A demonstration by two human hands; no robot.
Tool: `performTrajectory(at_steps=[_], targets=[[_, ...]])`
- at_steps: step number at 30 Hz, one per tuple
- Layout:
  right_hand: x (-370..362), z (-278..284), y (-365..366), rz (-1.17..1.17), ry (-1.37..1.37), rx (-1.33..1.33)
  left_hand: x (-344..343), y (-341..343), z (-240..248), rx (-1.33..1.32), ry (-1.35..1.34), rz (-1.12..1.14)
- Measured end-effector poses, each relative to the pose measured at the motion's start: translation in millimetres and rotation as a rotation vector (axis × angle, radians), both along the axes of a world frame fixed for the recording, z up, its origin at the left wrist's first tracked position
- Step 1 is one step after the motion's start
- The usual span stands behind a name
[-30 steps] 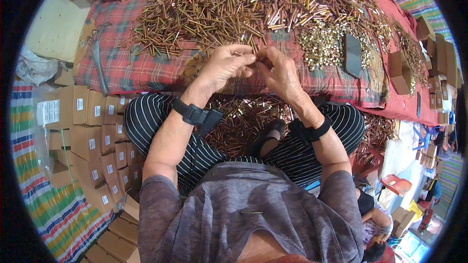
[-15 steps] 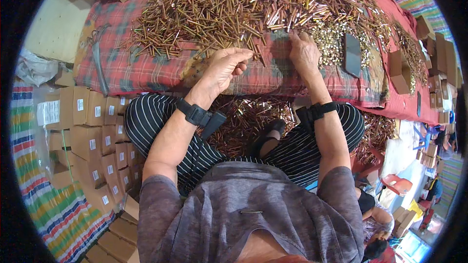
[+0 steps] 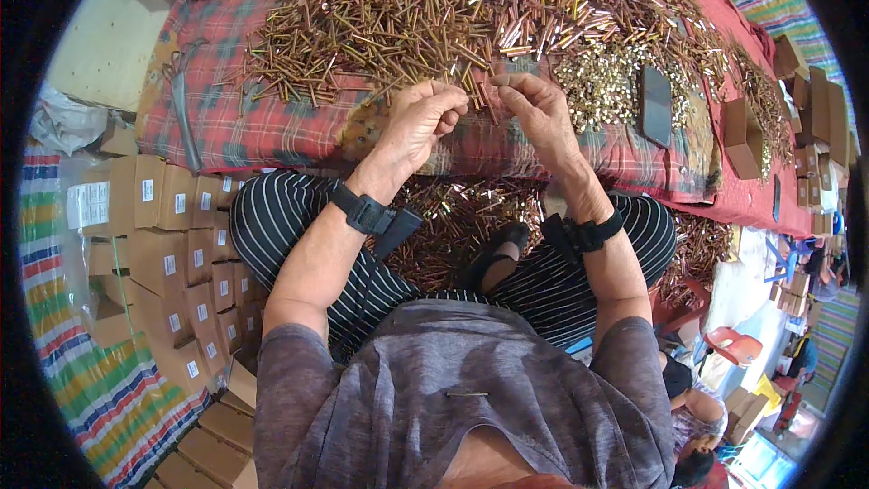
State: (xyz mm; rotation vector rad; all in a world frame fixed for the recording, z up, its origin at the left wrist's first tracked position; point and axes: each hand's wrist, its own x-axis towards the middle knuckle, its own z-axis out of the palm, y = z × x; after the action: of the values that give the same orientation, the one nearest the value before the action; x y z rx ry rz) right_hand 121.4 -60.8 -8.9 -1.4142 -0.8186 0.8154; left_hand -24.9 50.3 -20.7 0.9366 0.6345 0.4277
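My left hand is closed in a pinch at the front edge of a heap of long, thin brass-coloured bolts. A bolt sticks out at its fingertips. Just right of it, my right hand is closed too, with thumb and index finger pressed together near the bolt's end; whatever is between them is too small to make out. Beside the right hand lies a pile of small, shiny nut-like pieces. Both hands are above a red plaid cloth.
A dark flat block stands beside the small pieces, with an open carton farther right. A curved metal bar lies on the cloth's left. Stacked cartons fill the left floor. More bolts lie below, between my legs.
My right hand has left the edge of the small-piece pile and moved left to my left hand's fingertips, its fingers now pinched. The left hand has barely moved.
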Motion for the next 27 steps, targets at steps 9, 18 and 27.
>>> performTrajectory(at_steps=[9,18,27], targets=[[-13.2,-1.0,-2.8,0.006,-0.523,0.081,-0.9,-0.1,-6.0,-0.061,-0.092,-0.017],[-17.9,-1.7,-2.9,0.008,-0.256,0.048,-0.4,-3.8,3.3,0.036,-0.085,-0.07],[-16.3,8.2,-5.3,0.073,-0.211,-0.295,-0.5,-7.6,-0.6,0.149,-0.103,-0.106]])
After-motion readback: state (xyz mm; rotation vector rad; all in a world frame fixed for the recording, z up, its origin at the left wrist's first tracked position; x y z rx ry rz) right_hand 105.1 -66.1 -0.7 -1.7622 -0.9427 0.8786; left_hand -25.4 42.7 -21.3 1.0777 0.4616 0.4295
